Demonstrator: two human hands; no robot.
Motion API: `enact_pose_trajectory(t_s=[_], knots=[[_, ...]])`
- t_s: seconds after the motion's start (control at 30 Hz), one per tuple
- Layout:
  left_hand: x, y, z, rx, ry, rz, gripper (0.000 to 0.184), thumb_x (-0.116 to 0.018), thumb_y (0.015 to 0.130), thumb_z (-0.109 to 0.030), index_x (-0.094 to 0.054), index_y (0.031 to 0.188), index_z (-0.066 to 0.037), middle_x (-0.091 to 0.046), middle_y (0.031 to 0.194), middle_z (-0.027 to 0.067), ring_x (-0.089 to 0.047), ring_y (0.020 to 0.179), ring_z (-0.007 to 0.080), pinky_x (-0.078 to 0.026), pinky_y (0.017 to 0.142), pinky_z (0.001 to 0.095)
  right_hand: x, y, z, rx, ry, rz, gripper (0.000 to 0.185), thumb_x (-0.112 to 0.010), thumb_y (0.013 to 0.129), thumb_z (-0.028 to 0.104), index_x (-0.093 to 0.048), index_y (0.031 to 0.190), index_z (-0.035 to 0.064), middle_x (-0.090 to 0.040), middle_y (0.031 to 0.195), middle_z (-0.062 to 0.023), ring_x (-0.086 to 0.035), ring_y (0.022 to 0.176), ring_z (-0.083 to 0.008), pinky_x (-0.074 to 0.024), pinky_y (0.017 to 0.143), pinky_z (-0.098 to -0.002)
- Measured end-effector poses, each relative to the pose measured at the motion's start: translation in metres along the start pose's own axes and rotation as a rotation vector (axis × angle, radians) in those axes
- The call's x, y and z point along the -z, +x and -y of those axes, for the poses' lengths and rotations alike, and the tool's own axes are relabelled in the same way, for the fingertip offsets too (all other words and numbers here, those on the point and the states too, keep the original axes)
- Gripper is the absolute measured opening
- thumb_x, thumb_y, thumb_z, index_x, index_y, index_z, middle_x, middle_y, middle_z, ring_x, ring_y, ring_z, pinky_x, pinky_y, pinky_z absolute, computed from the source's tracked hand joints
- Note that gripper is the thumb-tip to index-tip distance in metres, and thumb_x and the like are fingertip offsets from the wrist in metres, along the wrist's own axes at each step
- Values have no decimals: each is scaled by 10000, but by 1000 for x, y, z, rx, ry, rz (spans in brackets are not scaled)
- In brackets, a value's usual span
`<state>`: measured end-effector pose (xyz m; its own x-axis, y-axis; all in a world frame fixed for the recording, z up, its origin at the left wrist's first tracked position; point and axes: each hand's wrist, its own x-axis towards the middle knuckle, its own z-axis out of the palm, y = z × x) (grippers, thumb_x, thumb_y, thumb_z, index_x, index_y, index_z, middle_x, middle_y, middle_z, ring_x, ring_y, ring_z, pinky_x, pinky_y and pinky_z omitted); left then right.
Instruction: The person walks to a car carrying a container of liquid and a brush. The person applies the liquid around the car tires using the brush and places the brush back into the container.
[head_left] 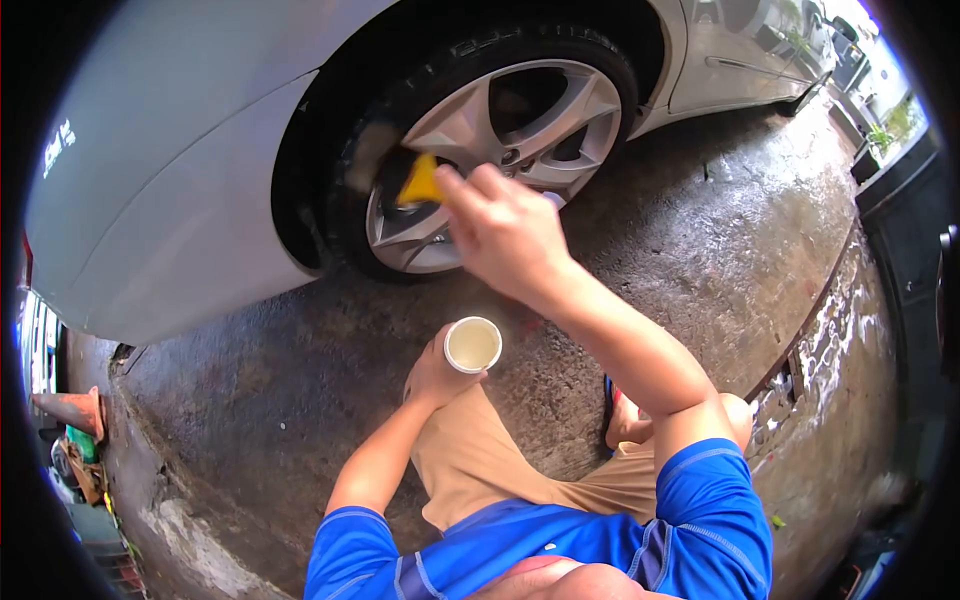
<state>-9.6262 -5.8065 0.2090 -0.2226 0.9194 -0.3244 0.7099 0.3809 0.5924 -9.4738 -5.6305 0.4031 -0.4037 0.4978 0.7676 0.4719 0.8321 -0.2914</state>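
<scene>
Shows a faded orange cone (75, 411) to the lower left of the silver, spoked alloy wheel (462, 125), well apart from it. With the left hand (430, 374) below the wheel, holds a round, white, open-topped cup (473, 346) in fingers bent around its side. With the right hand (507, 228) in front of the wheel, grasps a blurred, yellow, wedge-shaped tool (422, 182) in curled fingers before the wheel's left spokes.
</scene>
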Motion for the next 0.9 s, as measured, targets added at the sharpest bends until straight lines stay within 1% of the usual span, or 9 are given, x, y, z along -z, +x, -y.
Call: enact_pose_trajectory(t_s=[0.1, 0.23, 0.37, 0.47, 0.57, 0.7, 0.73, 0.8, 0.9], knots=[[-1, -2, 2, -45, -35, -17, 1033, -966, 708, -403, -417, 1547, -152, -592, 1497, 151, -561, 1406, 352, -488, 1157, 462, 4, 2, -15, -11, 18, -42, 390, -776, 894, 98, -721, 1280, 87, -657, 879, -114, -713, 705, -317, -603, 626, -395], [-4, -10, 16, -49, -70, -29, 1035, -974, 709, -383, -418, 1546, -136, -600, 1492, 142, -580, 1394, 338, -495, 1149, 448, 42, 17, -108, -152, -80, -247, 343, -773, 934, 105, -751, 1275, 77, -725, 950, -166, -733, 783, -338, -602, 705, -402], [1, -22, 19, -24, -108, -16, 1035, -990, 699, -377, -445, 1541, -121, -620, 1482, 125, -602, 1384, 303, -499, 1149, 425, 62, -6, -223, -464, -196, -327, 334, -727, 961, 322, -799, 1220, 124, -764, 1074, -191, -754, 967, -397, -602, 888, -467], [-3, -29, 30, 19, -98, -22, 1051, -1003, 683, -389, -457, 1540, -116, -647, 1459, 122, -624, 1363, 301, -515, 1135, 421, 66, -32, -285, -776, -197, -229, 374, -725, 960, 321, -795, 1241, 85, -792, 1133, -202, -769, 1078, -358, -589, 972, -431], [-7, -31, 42, 35, -79, -31, 1078, -1015, 667, -392, -456, 1543, -107, -664, 1443, 129, -643, 1340, 307, -528, 1122, 428, 71, -34, -267, -800, -111, -254, 381, -733, 954, 307, -794, 1231, 52, -796, 1112, -213, -777, 1082, -346, -592, 966, -412], [-10, -27, 45, -2, -119, -29, 1084, -1022, 657, -386, -459, 1535, -92, -668, 1435, 145, -645, 1335, 319, -529, 1120, 438, 58, -9, -161, -492, 148, -427, 315, -751, 961, 269, -806, 1154, 27, -798, 1023, -209, -788, 952, -341, -616, 844, -417], [-11, -26, 44, 5, -104, -27, 1071, -1021, 660, -384, -466, 1527, -88, -670, 1431, 149, -646, 1333, 320, -529, 1119, 438, 54, -3, -136, -312, 179, -396, 301, -796, 952, 155, -782, 1224, 28, -797, 988, -122, -768, 788, -182, -607, 711, -319], [-13, -22, 41, 19, -71, -19, 1047, -1019, 666, -381, -481, 1512, -79, -672, 1422, 155, -648, 1330, 322, -530, 1116, 439, 45, 6, -85, -100, 144, -310, 317, -801, 899, 103, -760, 1210, 55, -741, 934, -116, -737, 718, -254, -595, 634, -342], [-17, -20, 42, 25, -54, 11, 1019, -1019, 668, -380, -502, 1486, -64, -682, 1399, 168, -660, 1312, 320, -533, 1103, 440, 31, 5, -64, -108, 93, -203, 340, -797, 868, 97, -747, 1203, 78, -702, 901, -123, -716, 747, -320, -598, 648, -385]])
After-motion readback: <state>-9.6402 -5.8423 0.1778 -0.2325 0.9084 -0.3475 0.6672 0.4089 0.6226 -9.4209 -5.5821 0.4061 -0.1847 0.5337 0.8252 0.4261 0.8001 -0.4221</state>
